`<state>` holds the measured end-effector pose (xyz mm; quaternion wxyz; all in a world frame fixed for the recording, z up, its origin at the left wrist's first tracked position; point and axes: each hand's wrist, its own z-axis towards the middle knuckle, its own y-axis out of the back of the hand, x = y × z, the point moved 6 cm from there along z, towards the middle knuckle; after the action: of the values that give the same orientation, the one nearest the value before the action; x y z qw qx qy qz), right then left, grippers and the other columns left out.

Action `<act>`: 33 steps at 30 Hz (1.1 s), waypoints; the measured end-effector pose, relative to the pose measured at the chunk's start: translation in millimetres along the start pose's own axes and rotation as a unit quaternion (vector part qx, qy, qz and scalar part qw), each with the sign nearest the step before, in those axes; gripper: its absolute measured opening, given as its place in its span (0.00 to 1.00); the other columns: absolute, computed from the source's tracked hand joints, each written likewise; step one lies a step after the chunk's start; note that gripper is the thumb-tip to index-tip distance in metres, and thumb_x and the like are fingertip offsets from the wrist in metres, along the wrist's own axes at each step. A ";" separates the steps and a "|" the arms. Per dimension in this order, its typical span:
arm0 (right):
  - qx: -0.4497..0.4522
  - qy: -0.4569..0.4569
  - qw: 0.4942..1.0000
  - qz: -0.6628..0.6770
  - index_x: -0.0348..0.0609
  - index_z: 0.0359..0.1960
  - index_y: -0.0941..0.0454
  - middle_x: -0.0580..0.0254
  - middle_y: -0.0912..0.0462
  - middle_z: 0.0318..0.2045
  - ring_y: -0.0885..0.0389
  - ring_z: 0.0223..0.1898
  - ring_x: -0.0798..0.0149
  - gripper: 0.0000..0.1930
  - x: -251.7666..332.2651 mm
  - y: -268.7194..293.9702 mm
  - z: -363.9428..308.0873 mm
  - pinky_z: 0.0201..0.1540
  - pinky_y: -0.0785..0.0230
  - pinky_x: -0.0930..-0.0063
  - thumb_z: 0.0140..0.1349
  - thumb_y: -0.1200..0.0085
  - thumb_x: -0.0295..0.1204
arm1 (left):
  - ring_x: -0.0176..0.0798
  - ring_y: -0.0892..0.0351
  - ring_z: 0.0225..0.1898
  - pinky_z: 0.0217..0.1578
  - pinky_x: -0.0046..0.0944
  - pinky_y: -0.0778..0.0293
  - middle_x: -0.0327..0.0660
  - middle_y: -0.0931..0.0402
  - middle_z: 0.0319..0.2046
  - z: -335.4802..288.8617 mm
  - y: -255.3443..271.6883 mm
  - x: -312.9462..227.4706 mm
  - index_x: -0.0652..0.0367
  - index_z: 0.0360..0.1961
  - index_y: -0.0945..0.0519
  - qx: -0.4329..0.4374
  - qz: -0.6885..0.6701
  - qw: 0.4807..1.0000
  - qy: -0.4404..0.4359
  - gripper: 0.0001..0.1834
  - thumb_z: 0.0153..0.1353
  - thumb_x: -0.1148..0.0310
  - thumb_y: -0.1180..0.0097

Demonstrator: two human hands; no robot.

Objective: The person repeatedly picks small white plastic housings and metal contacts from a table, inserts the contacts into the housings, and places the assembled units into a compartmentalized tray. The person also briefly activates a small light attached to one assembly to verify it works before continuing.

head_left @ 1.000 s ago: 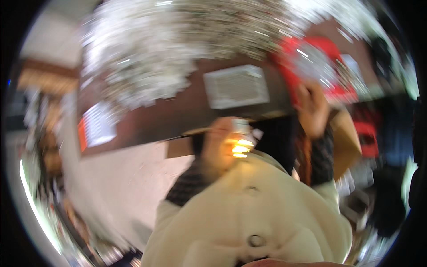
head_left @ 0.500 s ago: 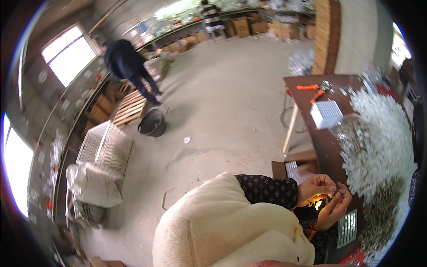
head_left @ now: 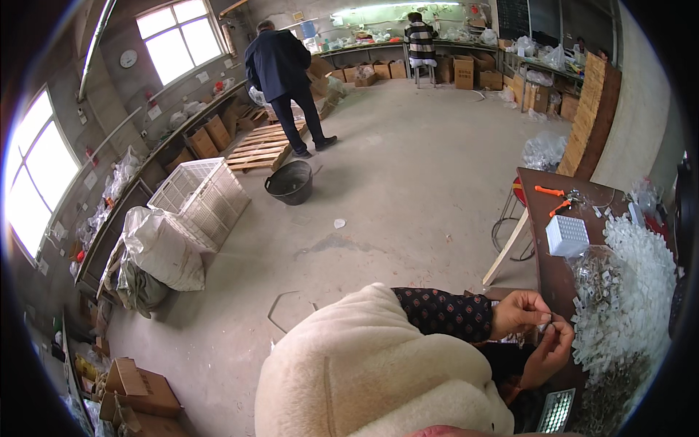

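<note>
My left hand [head_left: 518,312] and my right hand [head_left: 550,351] meet at the edge of a brown table [head_left: 542,273] at the lower right. Both pinch a small pale piece [head_left: 546,325] between their fingertips; it is too small to make out. A dark patterned sleeve [head_left: 440,313] leads to my left hand, over a cream fleece jacket [head_left: 364,371]. Just right of the hands lies a big heap of small white plastic parts [head_left: 630,291]. A white gridded tray [head_left: 566,235] sits farther along the table, and another gridded tray [head_left: 557,410] lies below my hands.
Orange-handled pliers [head_left: 550,191] lie at the table's far end. On the concrete floor stand a black bucket [head_left: 290,182], a wooden pallet [head_left: 263,146], a white crate [head_left: 204,193] and a white sack [head_left: 164,251]. A person in a dark jacket [head_left: 280,65] stands by the pallet; another sits at the back bench [head_left: 419,36].
The view has swung from the table top out over the room to the left. The small glow between my hands is gone. The person in the dark jacket has straightened up by the pallet.
</note>
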<state>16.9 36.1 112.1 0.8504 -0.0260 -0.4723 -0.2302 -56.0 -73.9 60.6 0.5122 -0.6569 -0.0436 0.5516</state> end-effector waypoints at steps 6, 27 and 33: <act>0.052 -0.038 0.998 -0.001 0.34 0.42 0.28 0.54 0.21 0.45 0.22 0.44 0.64 0.05 -8.1 16.7 -7.3 0.48 0.28 0.72 0.71 0.52 0.24 | 0.24 0.26 0.24 0.19 0.23 0.36 0.34 0.19 0.31 -2.4 -10.5 5.0 0.58 0.37 0.20 0.031 0.025 0.999 0.029 0.05 0.63 0.75 0.36; -0.384 -0.254 0.878 -0.132 0.33 0.42 0.22 0.61 0.18 0.38 0.18 0.34 0.72 0.05 16.2 140.4 -184.7 0.40 0.26 0.80 0.67 0.46 0.18 | 0.32 0.23 0.24 0.27 0.31 0.27 0.35 0.19 0.32 105.8 -34.0 105.1 0.58 0.37 0.19 0.160 0.520 0.822 0.167 0.06 0.60 0.71 0.35; -0.309 -0.261 0.893 -0.195 0.33 0.42 0.22 0.60 0.18 0.39 0.18 0.35 0.71 0.05 9.5 134.3 -166.2 0.41 0.27 0.79 0.68 0.47 0.19 | 0.48 0.18 0.35 0.39 0.44 0.24 0.43 0.18 0.34 151.6 -50.1 101.1 0.58 0.36 0.17 0.141 0.774 0.601 -0.143 0.15 0.54 0.59 0.32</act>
<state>208.5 109.0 51.4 0.5833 -0.2541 -0.5779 -0.5111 -108.0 107.4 48.1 -0.0326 -0.2771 0.4867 0.8278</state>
